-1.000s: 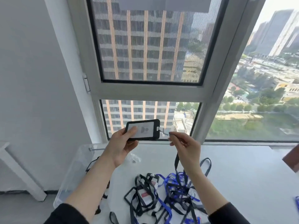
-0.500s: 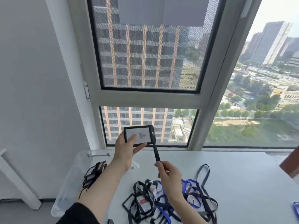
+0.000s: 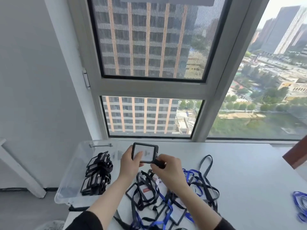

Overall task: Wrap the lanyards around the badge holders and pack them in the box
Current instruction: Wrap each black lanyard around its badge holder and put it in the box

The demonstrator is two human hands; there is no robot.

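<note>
My left hand (image 3: 128, 163) grips a black-framed badge holder (image 3: 147, 152) by its left edge, thumb on the clear front, above the white table. My right hand (image 3: 167, 170) pinches that holder's black lanyard (image 3: 157, 162) close under the holder's lower right corner. A tangled pile of black and blue lanyards with badge holders (image 3: 166, 200) lies on the table below both hands. A clear plastic box (image 3: 73, 183) stands at the table's left edge with several wrapped black badge holders (image 3: 98, 175) inside.
The white table (image 3: 245, 176) runs along a window sill. A blue lanyard bundle (image 3: 301, 206) lies at the right edge. A brown object (image 3: 297, 156) juts in at far right. A white ledge stands left of the box.
Both hands came down from window height to just above the table. My right hand moved up along the lanyard and now pinches it right beside the holder.
</note>
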